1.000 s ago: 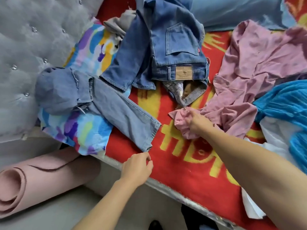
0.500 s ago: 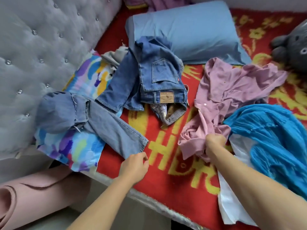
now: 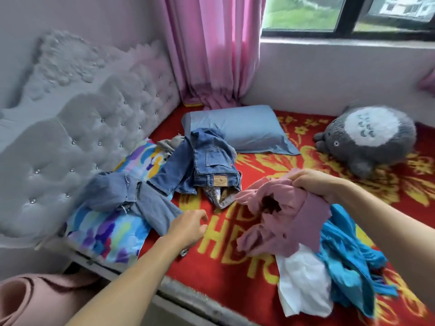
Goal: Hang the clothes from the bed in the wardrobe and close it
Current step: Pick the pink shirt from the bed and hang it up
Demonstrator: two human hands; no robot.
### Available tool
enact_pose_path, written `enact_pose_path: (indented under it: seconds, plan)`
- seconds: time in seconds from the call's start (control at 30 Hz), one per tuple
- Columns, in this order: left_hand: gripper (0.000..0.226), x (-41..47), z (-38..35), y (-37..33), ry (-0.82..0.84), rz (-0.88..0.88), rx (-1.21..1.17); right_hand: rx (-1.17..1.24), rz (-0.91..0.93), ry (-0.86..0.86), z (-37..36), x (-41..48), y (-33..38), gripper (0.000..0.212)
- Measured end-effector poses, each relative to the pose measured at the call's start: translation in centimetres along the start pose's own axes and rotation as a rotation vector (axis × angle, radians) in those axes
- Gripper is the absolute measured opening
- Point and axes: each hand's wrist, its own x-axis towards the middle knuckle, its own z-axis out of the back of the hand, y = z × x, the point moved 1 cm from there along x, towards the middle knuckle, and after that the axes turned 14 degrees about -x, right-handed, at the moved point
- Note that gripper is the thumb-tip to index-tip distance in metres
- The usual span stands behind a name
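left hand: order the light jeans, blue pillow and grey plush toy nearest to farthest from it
1. light jeans, just left of the left hand
2. blue pillow, farther back, centre
3. grey plush toy, far right

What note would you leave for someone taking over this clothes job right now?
Right hand grips the pink garment, bunched, its top held up above the bed.
Left hand holds nothing, fingers loosely curled by the light jeans hem.
On the bed: dark jeans, turquoise garment, white garment.
Done: nothing hung that I can see; wardrobe out of view.
Left: hang every piece, then close the wardrobe.
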Motion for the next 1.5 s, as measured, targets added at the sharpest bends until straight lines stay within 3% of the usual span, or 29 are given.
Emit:
enact_pose_path:
  seconds: [0.13, 0.23, 0.3, 0.43, 0.57, 0.63, 0.7, 0.83, 0.9, 1.03, 1.1, 1.17, 1.37, 1.5]
  plan:
    - [0.047, -4.2, -0.5, -3.7, -0.029, -0.118, -0.091, -0.007, 0.154, 0.182, 2.0, -6.0, 5.0, 0.033]
    - [0.067, -6.6, -1.2, -6.7, -0.065, -0.173, -0.316, -0.008, 0.286, 0.246, 2.7, -8.8, 8.8, 0.032]
    - [0.062, -7.5, -1.3, -8.0, -0.088, -0.141, -0.469, 0.008, 0.359, 0.276, 2.8, -9.9, 10.9, 0.027]
    - [0.024, -10.3, -0.2, -8.0, -0.219, -0.078, -0.764, 0.059, 0.422, 0.412, 2.3, -10.9, 13.0, 0.013]
    - [0.022, -16.0, 2.5, -5.7, -0.629, -0.017, -0.729, -0.151, 0.573, 0.606, -0.1, -11.0, 14.1, 0.01]
    - [0.024, -20.2, 4.3, -4.8, -0.794, -0.001, -0.668, -0.431, 0.686, 0.448, -2.6, -10.7, 15.0, 0.024]
    - [0.029, -24.7, 5.9, -4.4, -0.845, 0.041, -0.595, -0.662, 0.826, 0.275, -6.1, -11.1, 16.7, 0.028]
    - [0.054, -34.3, 7.7, -3.4, -0.801, 0.202, -0.394, -0.7, 1.026, 0.213, -13.6, -13.5, 20.5, 0.031]
    - [0.046, -39.1, 8.1, -3.0, -0.834, 0.283, -0.42, -0.772, 1.146, 0.145, -17.2, -15.6, 22.4, 0.02]
    - [0.024, -49.0, 9.0, -1.4, -0.973, 0.417, -0.283, -0.958, 1.328, 0.036, -23.7, -21.1, 25.6, 0.023]
    - [0.027, -54.4, 9.0, -0.1, -1.075, 0.452, -0.22, -0.944, 1.376, 0.015, -27.0, -23.2, 26.5, 0.011]
    - [0.024, -59.6, 8.8, 1.5, -1.166, 0.476, -0.173, -0.932, 1.412, -0.023, -30.6, -25.1, 27.3, 0.016]
    - [0.026, -72.0, 6.7, 5.3, -1.312, 0.529, -0.302, -0.427, 1.32, 0.105, -40.7, -35.4, 31.1, 0.025]
    - [0.025, -78.2, 6.0, 7.4, -1.309, 0.556, -0.399, -0.341, 1.428, 0.088, -45.1, -42.2, 34.5, 0.028]
